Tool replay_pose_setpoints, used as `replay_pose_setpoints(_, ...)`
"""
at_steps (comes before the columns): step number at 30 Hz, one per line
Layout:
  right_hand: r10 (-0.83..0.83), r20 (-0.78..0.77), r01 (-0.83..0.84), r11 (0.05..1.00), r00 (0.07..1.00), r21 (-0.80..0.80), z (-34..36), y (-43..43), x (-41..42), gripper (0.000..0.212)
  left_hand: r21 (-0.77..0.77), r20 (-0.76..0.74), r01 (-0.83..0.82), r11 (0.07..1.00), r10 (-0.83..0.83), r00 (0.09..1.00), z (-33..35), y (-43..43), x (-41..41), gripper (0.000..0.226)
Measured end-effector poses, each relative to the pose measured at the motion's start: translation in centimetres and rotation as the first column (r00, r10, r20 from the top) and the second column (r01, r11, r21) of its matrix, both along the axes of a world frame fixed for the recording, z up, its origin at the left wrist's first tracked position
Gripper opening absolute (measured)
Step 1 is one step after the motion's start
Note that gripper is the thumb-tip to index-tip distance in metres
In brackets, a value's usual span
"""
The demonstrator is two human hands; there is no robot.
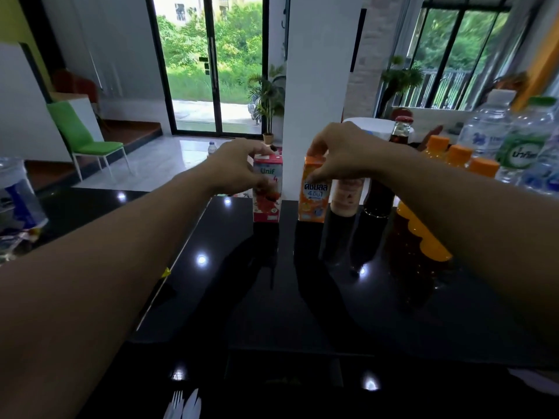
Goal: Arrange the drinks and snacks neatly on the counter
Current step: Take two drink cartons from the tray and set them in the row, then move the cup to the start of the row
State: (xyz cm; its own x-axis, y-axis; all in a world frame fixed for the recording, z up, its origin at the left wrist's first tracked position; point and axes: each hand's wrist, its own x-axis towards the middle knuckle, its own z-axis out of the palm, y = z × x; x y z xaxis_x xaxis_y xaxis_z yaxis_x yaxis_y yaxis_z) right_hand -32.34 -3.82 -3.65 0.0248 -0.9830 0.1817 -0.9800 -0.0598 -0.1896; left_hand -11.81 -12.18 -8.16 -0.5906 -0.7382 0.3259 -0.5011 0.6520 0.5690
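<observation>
A red juice carton (268, 204) stands upright at the far edge of the glossy black counter (302, 297). My left hand (239, 167) grips its top. Just to the right stands an orange drink carton (313, 198), and my right hand (341, 152) is closed on its upper part. Right of that carton are a small pale bottle (346, 196) and a tall dark bottle with a red cap (399, 137), both partly hidden by my right arm. Several orange-capped juice bottles (459, 155) stand further right.
Clear water bottles (487, 125) and a green-labelled one (526, 143) line the far right. A water bottle with a blue label (18, 195) sits at the left edge. White plastic forks (181, 403) lie at the near edge. A white pillar (317, 86) rises behind the cartons.
</observation>
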Motion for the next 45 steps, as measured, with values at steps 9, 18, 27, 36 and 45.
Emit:
replay_pose_setpoints(9, 0.001, -0.213, -0.013, 0.999, 0.977, -0.053, 0.2, -1.5, 0.5, 0.045, -0.128, 0.049, 0.016, 0.992, -0.010, 0.999, 0.4, -1.1, -2.8, 0.039)
replay_pose_setpoints(18, -0.044, -0.409, -0.015, 0.990, 0.911, -0.140, -0.3, -2.6, -0.3, 0.036, -0.139, 0.064, -0.005, 0.990, 0.014, 0.998, 0.0, -2.2, -4.8, 0.035)
replay_pose_setpoints(27, -0.048, -0.421, -0.006, 0.992, 0.906, -0.126, -0.5, -2.7, -0.6, 0.040, -0.200, 0.111, 0.001, 0.980, 0.022, 0.994, -0.1, -1.8, -4.7, 0.032)
replay_pose_setpoints(36, -0.122, -0.389, -0.056, 0.908, 0.913, -0.415, -1.3, 0.8, 1.6, 0.032, -0.025, 0.025, -0.043, 0.999, 0.043, 0.999, -1.0, -0.3, -0.2, 0.084)
replay_pose_setpoints(45, 0.233, -0.164, -0.269, 0.930, 0.959, -0.250, -8.0, 6.4, 11.8, 0.024, -0.185, -0.039, -0.289, 0.939, 0.287, 0.957, -0.9, 3.9, 13.2, 0.042)
